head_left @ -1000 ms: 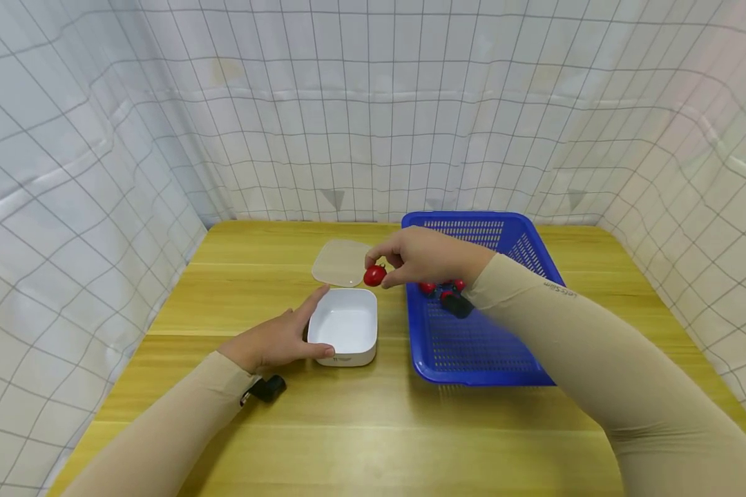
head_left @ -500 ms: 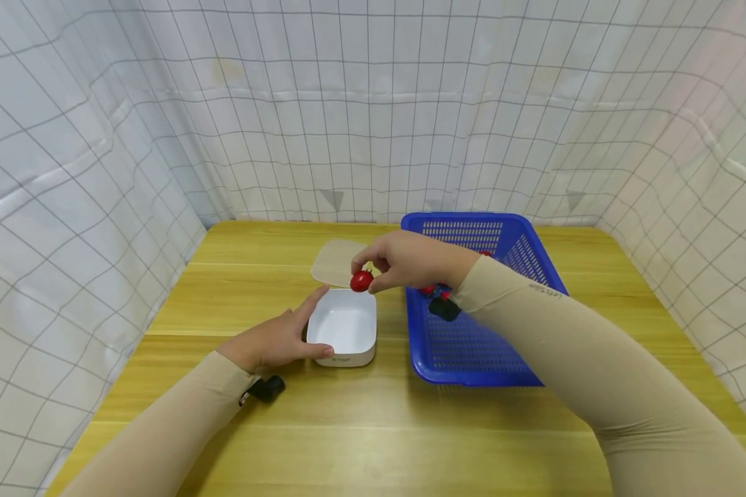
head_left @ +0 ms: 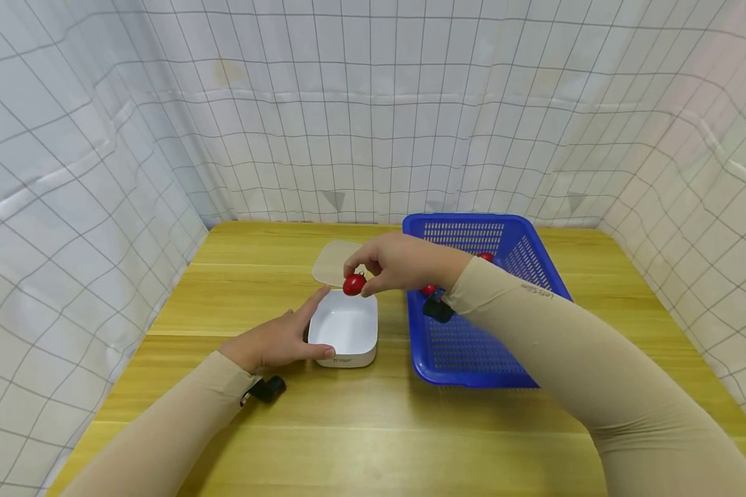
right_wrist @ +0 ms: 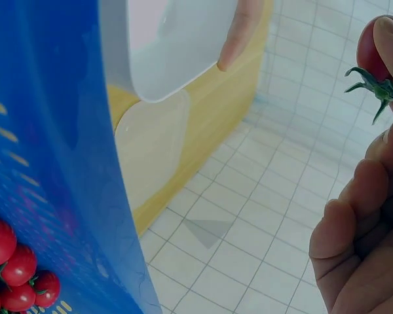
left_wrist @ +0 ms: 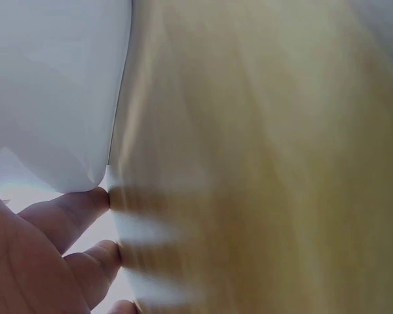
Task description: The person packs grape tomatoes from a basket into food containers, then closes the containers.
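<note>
A red tomato [head_left: 354,284] with a green calyx [right_wrist: 382,89] is pinched between the thumb and fingers of my right hand [head_left: 404,262]. In the head view it appears at the back rim of a white, square-cornered box [head_left: 345,330], apart from the box floor. My left hand [head_left: 280,338] rests against the box's left side, thumb and index finger spread and fairly straight. The thumb reaches the front rim and the index finger the back-left corner. In the left wrist view, fingertips [left_wrist: 99,196] touch by the box wall; part of that hand is outside the frame.
A blue perforated basket [head_left: 419,366] stands right of the box, partly behind my right forearm. Several red tomatoes [right_wrist: 18,265] with green stems lie in it. Behind the box a pale translucent lid [head_left: 331,264] lies flat on the wooden table [head_left: 360,428]. Grid-patterned curtains surround the table.
My right hand has moved left and slightly nearer with the tomato, from beside the lid to the box's back rim. The left hand and the box have stayed in place.
</note>
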A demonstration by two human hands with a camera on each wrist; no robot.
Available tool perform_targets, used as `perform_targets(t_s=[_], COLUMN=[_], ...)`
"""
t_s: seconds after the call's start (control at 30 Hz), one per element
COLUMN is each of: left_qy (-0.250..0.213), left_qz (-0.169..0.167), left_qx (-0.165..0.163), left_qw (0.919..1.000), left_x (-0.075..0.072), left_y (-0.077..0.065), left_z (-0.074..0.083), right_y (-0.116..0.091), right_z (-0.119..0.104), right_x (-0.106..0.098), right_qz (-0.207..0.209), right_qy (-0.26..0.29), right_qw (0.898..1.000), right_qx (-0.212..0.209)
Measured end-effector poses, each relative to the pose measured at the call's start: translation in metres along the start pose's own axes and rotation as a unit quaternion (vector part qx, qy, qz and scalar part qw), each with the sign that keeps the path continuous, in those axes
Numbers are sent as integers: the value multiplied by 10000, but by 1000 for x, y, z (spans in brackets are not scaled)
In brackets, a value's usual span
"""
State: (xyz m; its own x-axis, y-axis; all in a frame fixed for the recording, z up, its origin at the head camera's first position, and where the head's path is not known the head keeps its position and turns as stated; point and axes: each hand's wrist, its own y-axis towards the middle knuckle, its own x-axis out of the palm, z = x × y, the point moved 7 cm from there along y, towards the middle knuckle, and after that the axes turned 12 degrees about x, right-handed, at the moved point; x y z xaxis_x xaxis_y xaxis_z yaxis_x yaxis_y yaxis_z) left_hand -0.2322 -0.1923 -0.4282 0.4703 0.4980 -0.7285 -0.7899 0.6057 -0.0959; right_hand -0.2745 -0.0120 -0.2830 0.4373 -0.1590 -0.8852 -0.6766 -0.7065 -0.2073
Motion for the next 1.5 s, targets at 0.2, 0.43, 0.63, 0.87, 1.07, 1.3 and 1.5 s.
perform_targets(t_s=[0.2, 0.43, 0.63, 0.87, 1.07, 1.3, 1.5], left_qy=[16, 18, 109, 99, 118, 168, 200], left_qz=[-2, 41, 92, 104, 77, 71, 83], left_qx=[81, 166, 185, 263, 112, 79, 131], left_qw=[10000, 9999, 9997, 9996, 9998, 9998, 9997], left_x=[1, 0, -1, 0, 1, 2, 1], left_y=[1, 1, 2, 3, 2, 1, 1], left_z=[1, 2, 1, 0, 0, 1, 1], right_y=[2, -8, -33, -55, -56, -51, -48], right_z=[-4, 19, 94, 168, 187, 192, 196], right_x=[5, -8, -26, -17, 12, 40, 45], right_qz=[-59, 205, 515, 45, -824, -1294, -1217], right_qy=[107, 387, 855, 706, 865, 581, 466], right_qw=[9997, 9989, 9897, 9831, 9796, 9766, 9759], right_qx=[-191, 160, 1022, 1690, 1616, 1615, 1748])
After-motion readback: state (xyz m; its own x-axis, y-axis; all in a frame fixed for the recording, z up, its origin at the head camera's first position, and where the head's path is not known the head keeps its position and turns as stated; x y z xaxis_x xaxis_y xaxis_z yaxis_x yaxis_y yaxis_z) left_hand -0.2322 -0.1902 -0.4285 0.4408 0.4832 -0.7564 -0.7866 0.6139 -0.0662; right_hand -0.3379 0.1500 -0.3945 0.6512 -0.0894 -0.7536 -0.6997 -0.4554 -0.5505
